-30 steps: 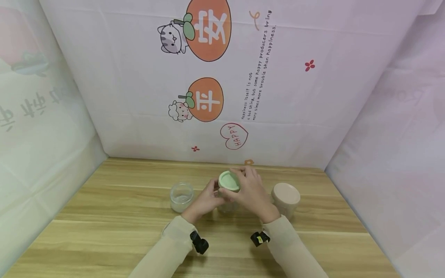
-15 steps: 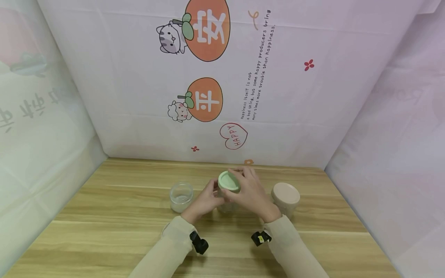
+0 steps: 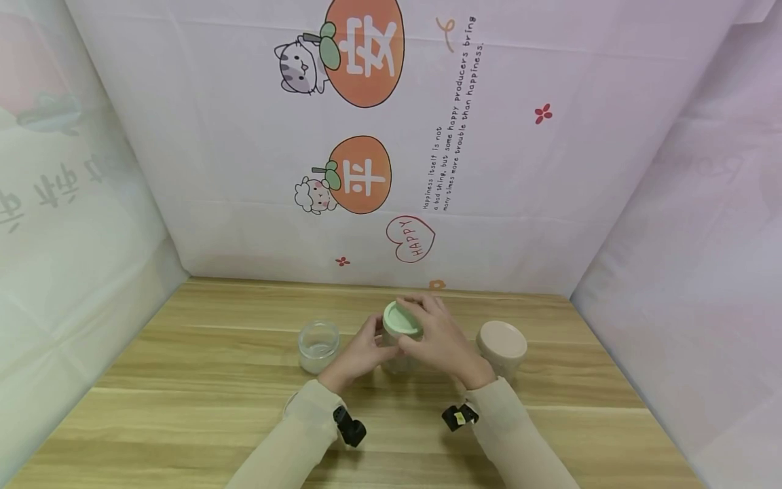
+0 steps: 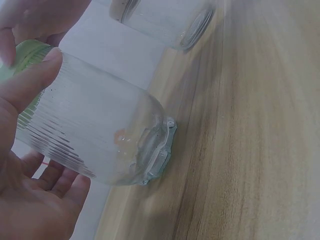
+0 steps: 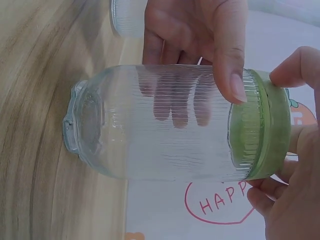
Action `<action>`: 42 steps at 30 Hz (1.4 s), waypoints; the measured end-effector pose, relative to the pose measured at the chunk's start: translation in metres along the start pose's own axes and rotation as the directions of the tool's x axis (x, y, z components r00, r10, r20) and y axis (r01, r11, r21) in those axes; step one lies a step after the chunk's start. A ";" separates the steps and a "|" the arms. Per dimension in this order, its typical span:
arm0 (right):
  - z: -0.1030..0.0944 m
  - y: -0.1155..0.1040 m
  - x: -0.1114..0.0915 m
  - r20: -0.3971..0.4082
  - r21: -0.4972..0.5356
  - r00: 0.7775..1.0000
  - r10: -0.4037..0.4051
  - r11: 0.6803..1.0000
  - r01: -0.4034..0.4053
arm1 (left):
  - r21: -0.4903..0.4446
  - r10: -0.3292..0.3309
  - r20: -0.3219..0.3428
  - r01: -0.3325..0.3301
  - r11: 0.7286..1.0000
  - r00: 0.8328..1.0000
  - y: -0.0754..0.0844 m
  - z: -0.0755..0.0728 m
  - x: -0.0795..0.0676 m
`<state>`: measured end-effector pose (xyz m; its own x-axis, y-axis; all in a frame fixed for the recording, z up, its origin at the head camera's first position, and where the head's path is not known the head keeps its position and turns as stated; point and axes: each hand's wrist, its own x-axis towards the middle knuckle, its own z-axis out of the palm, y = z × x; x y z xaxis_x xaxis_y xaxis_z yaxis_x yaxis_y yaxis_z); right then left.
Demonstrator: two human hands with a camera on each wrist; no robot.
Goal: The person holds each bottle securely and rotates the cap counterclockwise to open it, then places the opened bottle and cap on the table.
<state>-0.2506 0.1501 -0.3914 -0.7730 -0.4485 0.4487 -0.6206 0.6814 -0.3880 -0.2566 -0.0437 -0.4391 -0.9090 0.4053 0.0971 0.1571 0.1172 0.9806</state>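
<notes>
A clear ribbed glass jar [image 5: 165, 145] with a green lid [image 3: 400, 319] stands upright on the table, in the middle of the head view. My left hand [image 3: 362, 353] wraps round the upper part of its glass from the left, thumb in front and fingers behind. From the right, my right hand [image 3: 444, 341] grips the lid by its edge, thumb at the near side and fingers over the far side. In the right wrist view the lid sits on the jar's mouth, and nothing shows inside the glass.
An open glass jar [image 3: 319, 348] stands left of my left hand. On the right, close by my right wrist, is another jar with a beige lid [image 3: 502, 339]. The wooden table [image 3: 183, 407] ends at a printed white cloth wall [image 3: 489, 251] behind.
My right hand has turned slightly round the lid, its thumb and wrist shifting a little to the right. The left hand and the jar have stayed in place.
</notes>
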 end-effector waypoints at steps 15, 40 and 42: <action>-0.002 0.001 -0.001 0.038 0.042 0.999 -0.033 0.999 0.031 | 0.021 0.004 0.000 -0.004 1.000 1.000 0.001 0.000 -0.001; -0.001 -0.006 0.002 -0.155 -0.241 0.986 0.057 0.966 -0.094 | 0.001 -0.015 -0.012 0.015 1.000 1.000 0.001 0.002 -0.002; -0.001 -0.005 0.002 -0.151 -0.236 0.987 0.062 0.967 -0.097 | -0.007 -0.016 -0.008 0.016 1.000 1.000 0.001 0.002 -0.002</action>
<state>-0.2483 0.1464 -0.3877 -0.7814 -0.3127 0.5401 -0.4937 0.8390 -0.2286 -0.2541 -0.0424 -0.4386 -0.9146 0.3958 0.0827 0.1398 0.1175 0.9832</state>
